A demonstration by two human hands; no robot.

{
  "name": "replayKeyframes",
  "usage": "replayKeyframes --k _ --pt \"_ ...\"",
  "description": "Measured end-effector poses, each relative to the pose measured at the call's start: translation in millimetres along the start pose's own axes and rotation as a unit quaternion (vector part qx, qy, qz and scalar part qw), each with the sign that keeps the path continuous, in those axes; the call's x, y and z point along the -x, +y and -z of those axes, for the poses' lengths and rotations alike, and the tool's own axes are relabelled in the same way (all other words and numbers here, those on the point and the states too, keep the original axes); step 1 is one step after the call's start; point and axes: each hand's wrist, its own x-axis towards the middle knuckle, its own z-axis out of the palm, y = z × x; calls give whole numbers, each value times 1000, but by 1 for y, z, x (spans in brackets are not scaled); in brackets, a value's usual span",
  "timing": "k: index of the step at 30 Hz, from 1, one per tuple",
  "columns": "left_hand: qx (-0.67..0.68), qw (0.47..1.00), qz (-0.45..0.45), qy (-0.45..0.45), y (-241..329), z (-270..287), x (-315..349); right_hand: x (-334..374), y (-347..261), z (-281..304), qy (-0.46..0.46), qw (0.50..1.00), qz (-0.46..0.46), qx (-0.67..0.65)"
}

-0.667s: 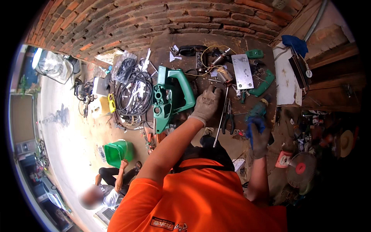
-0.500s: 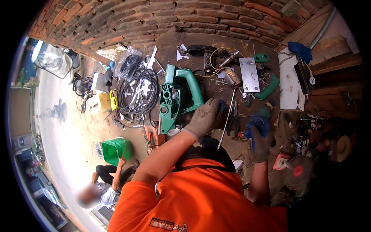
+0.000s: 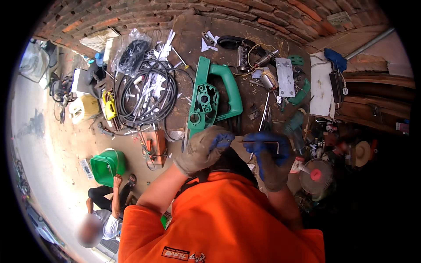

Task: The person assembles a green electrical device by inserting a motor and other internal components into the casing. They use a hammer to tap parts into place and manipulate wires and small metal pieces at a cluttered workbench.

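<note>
My right hand (image 3: 272,163), in a grey and blue work glove, grips an L-shaped hex key (image 3: 258,142). Its long arm points left toward my other hand. At the front edge of the bench, my left hand (image 3: 201,150), gloved alike, has thumb and fingers pinched together. A tiny dark thing shows at those fingertips, too small to name. Just beyond the left hand lies a green power-tool housing (image 3: 236,98), with a loop handle and its hollow side facing up; the glove hides its near end.
Left on the bench (image 3: 180,103) lie a coiled black cable (image 3: 124,111) and paper scraps. Motor parts, a metal plate (image 3: 286,78) and a green shell piece (image 3: 300,93) lie right. A fan (image 3: 316,175) stands at the right. Someone sits lower left by a green bucket (image 3: 102,171).
My right hand has come left and up from the bench's right side, now showing the hex key. My left hand has drawn back toward my body. The view has shifted.
</note>
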Motion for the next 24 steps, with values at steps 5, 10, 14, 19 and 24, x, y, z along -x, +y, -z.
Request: replayKeyframes --k 5,10,14,19,24 --pt "-26 999 -45 2 2 21 1 4 1 -24 -17 998 36 54" --pt "-27 999 -38 -17 2 35 3 4 2 -38 -17 997 30 73" --pt "-36 996 -26 -79 0 43 6 6 -2 -36 -66 990 11 122" --pt "-23 988 -6 -155 -2 49 7 4 -3 -30 -106 972 -31 205" --pt "-67 991 10 -115 2 42 9 9 0 -40 -54 975 -70 204"
